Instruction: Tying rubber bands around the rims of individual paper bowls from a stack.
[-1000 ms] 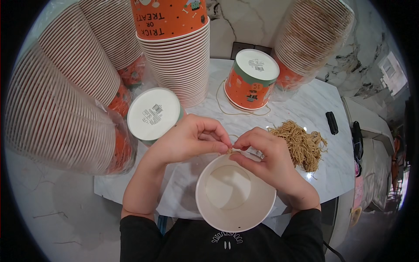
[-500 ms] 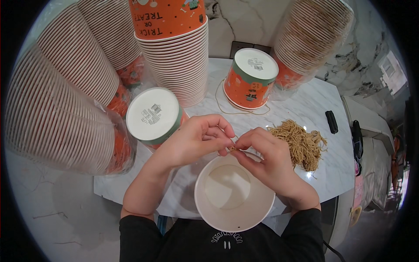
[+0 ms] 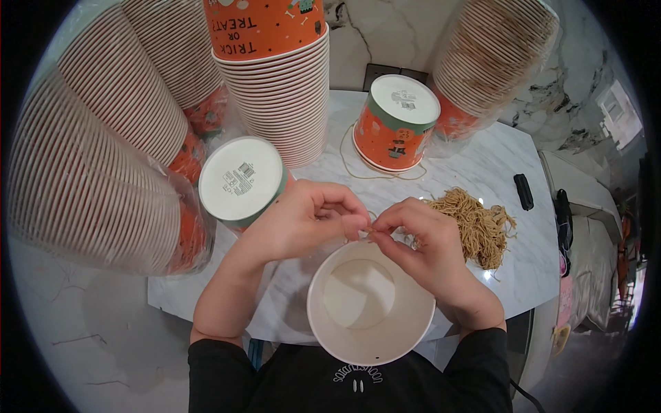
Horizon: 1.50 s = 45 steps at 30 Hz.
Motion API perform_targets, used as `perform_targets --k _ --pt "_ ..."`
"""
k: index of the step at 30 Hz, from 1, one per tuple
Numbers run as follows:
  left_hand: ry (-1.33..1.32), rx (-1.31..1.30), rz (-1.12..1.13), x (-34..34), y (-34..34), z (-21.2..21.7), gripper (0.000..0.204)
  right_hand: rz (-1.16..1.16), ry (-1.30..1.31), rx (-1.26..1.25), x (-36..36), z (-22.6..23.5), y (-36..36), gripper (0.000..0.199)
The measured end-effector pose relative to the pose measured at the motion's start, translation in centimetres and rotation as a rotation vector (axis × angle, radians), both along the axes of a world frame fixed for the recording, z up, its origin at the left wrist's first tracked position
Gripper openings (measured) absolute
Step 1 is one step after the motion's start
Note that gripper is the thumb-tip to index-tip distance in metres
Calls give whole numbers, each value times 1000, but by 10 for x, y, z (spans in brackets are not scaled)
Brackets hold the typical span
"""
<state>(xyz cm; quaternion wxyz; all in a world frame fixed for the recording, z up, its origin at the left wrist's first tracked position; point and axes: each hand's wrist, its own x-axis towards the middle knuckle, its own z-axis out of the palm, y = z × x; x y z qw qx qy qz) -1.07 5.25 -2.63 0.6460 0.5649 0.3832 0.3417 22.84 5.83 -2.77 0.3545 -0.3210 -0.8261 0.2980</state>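
Both hands meet over the far rim of a paper bucket (image 3: 410, 323), whose white inside faces up. A small dark hole shows near its close rim. My left hand (image 3: 310, 217) pinches a thin tan cord (image 3: 372, 231) between thumb and fingertips. Opposite it, my right hand (image 3: 423, 237) grips the same cord, fingers bent and pressed together. The fingers partly hide the cord, so whether it is knotted I cannot tell. Just beyond the right hand lies a tangled heap of tan cords (image 3: 478, 227).
An upside-down orange bucket (image 3: 396, 141) with a cord loop stands at the back. Another upturned bucket (image 3: 241, 179) is beside my left forearm. A tall bucket stack (image 3: 275, 96) and plastic-wrapped stacks (image 3: 96, 186) rise behind and left. A black object (image 3: 523, 192) lies right on the marble-patterned table (image 3: 468, 162).
My fingers have shifted slightly around the cord, and the left thumb is straighter. The bucket and surrounding things stay where they were.
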Motion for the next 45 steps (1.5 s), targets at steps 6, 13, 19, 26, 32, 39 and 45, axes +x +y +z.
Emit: perform_targets --k 6,13,19,26,32,39,45 --pt "154 220 68 -4 -8 11 8 12 22 -32 0 2 0 15" --pt "240 207 90 4 -9 3 15 9 3 -17 -1 2 -1 14" --pt "207 170 103 6 -9 3 12 11 -2 -16 -2 1 -2 15" --pt "209 146 97 0 -7 4 4 21 -16 1 -3 1 -2 15" --pt "216 184 107 -2 -7 5 5 36 -23 11 -3 2 -1 15" --pt "273 229 173 -4 -7 5 6 38 -23 22 -4 1 -1 15" --pt "311 451 47 -3 -4 0 13 32 -21 10 -4 2 -2 15"
